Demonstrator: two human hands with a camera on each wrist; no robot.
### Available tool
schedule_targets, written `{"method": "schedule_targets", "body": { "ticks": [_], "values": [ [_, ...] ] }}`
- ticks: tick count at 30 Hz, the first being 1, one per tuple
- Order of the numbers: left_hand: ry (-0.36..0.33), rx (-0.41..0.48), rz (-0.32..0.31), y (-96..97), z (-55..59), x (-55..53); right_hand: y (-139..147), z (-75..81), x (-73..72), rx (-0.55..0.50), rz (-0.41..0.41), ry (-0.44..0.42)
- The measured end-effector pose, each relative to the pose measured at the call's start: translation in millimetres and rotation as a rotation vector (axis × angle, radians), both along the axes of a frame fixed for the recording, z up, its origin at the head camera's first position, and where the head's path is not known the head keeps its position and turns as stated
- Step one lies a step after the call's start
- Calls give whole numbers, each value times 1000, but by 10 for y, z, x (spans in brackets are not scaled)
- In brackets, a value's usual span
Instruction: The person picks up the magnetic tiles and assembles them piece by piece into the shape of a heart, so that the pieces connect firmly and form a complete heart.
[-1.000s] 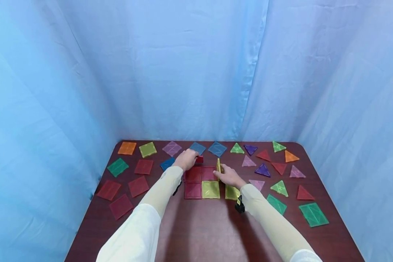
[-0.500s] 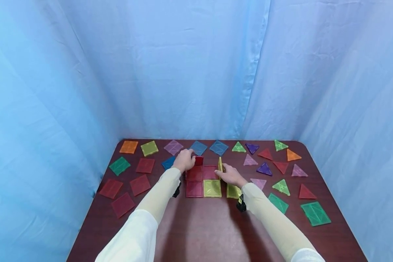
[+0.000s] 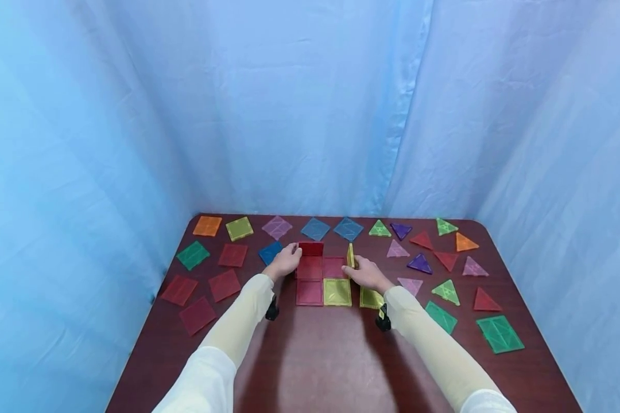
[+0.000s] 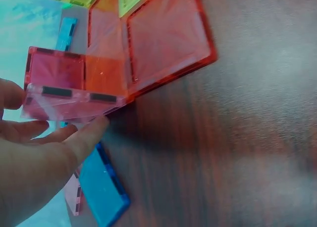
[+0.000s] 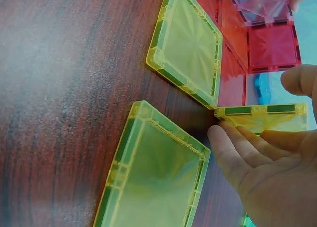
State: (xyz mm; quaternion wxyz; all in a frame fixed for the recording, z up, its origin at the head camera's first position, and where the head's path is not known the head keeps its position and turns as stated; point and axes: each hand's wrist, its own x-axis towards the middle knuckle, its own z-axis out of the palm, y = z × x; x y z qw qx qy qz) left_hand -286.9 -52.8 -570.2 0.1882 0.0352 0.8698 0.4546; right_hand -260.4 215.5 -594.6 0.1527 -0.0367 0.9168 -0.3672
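Flat square magnetic tiles form a block mid-table: a red tile (image 3: 310, 267), a pinkish-red tile (image 3: 334, 266), a magenta tile (image 3: 309, 292) and a yellow tile (image 3: 337, 292). Behind the red one stands an upright red tile (image 3: 311, 249). At the block's left edge my left hand (image 3: 286, 261) holds an upright pink tile (image 4: 69, 101), fingers along its outer face and thumb by its top corner. Opposite, my right hand (image 3: 365, 273) grips an upright yellow tile (image 3: 350, 256) between thumb and fingers; its bottom edge meets the block's right side.
Another yellow tile (image 3: 370, 298) lies flat under my right wrist. Loose square tiles, such as a blue tile (image 3: 271, 253), are spread left and along the back. Triangle tiles, including a purple triangle (image 3: 420, 263), and green tiles (image 3: 500, 334) lie right. Blue curtains (image 3: 310, 115) surround the table.
My left hand has drawn back left and toward me, uncovering more of the upright red tile. The right hand stays at the upright yellow tile. The head view has shifted slightly.
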Motion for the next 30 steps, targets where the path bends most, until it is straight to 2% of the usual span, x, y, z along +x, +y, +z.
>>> {"method": "schedule_targets", "body": {
  "ticks": [5, 12, 17, 20, 27, 30],
  "values": [
    [-16, 30, 14, 27, -68, 61, 22, 16, 21, 19, 11, -2],
    [-8, 33, 21, 58, -127, 105, 124, 51, 102, 37, 77, 27],
    [-33, 59, 36, 41, -119, 142, 245, 113, 210, 75, 60, 82],
    [-43, 71, 42, 19, -88, 166, 337, 155, 270, 153, 75, 122],
    [-65, 118, 72, -20, -82, 181, 541, 211, 346, 445, 254, 122],
    [-70, 127, 80, -27, -100, 186, 571, 196, 385, 547, 294, 126]
  ]
}}
